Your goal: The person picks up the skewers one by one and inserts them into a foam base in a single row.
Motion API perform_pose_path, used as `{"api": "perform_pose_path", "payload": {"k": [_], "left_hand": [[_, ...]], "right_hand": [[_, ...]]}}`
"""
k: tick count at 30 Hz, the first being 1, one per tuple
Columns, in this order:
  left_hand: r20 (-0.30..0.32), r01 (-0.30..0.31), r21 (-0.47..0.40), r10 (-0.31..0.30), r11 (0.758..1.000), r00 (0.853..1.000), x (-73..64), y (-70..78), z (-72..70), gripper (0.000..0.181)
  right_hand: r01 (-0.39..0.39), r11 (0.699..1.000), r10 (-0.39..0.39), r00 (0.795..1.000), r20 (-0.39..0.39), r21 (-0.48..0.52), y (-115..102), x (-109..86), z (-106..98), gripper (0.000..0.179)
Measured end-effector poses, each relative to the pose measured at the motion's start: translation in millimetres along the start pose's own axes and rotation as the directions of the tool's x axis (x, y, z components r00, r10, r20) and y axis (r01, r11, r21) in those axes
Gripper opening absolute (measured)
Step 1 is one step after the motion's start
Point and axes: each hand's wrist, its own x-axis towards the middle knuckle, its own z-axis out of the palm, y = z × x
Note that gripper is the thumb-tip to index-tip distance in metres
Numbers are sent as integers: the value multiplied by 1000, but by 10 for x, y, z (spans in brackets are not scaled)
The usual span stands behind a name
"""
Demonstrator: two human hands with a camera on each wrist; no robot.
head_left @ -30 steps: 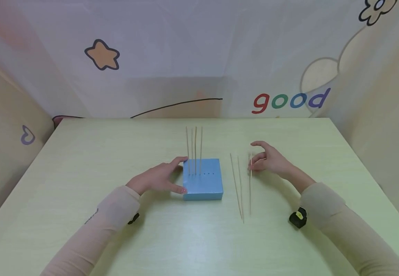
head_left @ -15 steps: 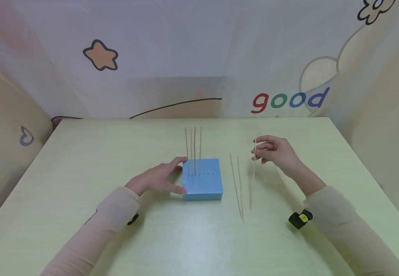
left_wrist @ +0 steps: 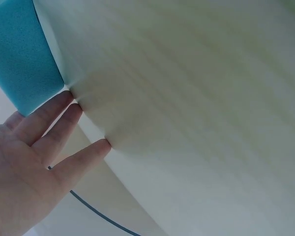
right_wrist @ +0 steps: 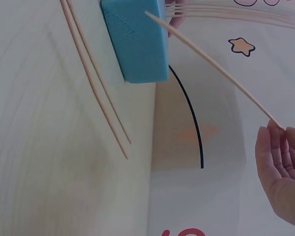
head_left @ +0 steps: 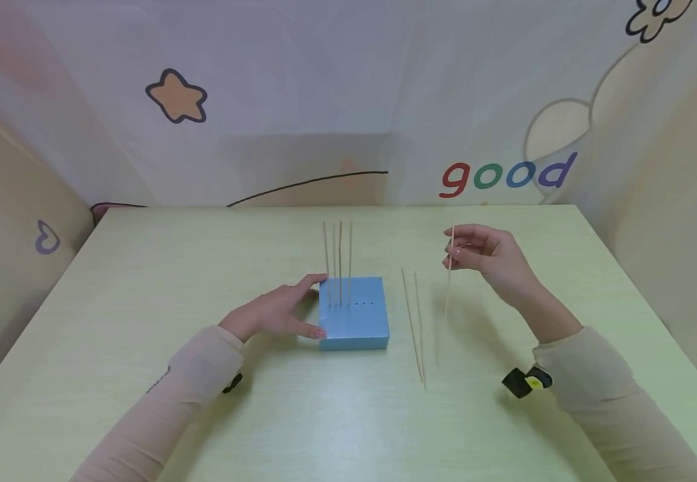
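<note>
A light blue foam block (head_left: 354, 325) lies on the table, with several thin wooden sticks (head_left: 341, 261) standing upright in its left part. Three small holes (head_left: 364, 303) continue that row to the right. My left hand (head_left: 278, 309) rests at the block's left side, thumb at the near corner and index finger at the far one. In the left wrist view its other fingers (left_wrist: 51, 130) are straight and spread. My right hand (head_left: 487, 258) pinches another thin wooden stick (right_wrist: 216, 69) near its upper end, raised above the table; its lower end points down.
Two loose wooden sticks (head_left: 418, 328) lie close together on the table (head_left: 264, 415), between the block and my right hand. A printed cloth (head_left: 300, 80) hangs behind the table and along both sides.
My right hand has picked the stick up from the table and lifted it up and slightly to the right. The left hand and block have stayed put.
</note>
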Motion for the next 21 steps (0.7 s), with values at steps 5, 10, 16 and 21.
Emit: {"api": "perform_pose_path", "payload": {"k": [5,10,16,21], "left_hand": [[3,2,-1,-2,1000,1000,0,3,-4,99],[9,-7,-9,7,1000,1000,4,14,-9,99],[8,-8,-13,8,1000,1000,8,4,-6,99],[7,-18,-12,18,1000,1000,7,0,-11,99]], "right_hand": [[61,996,-63,998,22,58,-68,-20,43,21],[113,988,-115,993,17,106,-131,-39,91,22],[170,983,-169,986,-8,67,-207,-43,173,22],[245,969,-245,968,-60,6,-268,-31,259,22]]}}
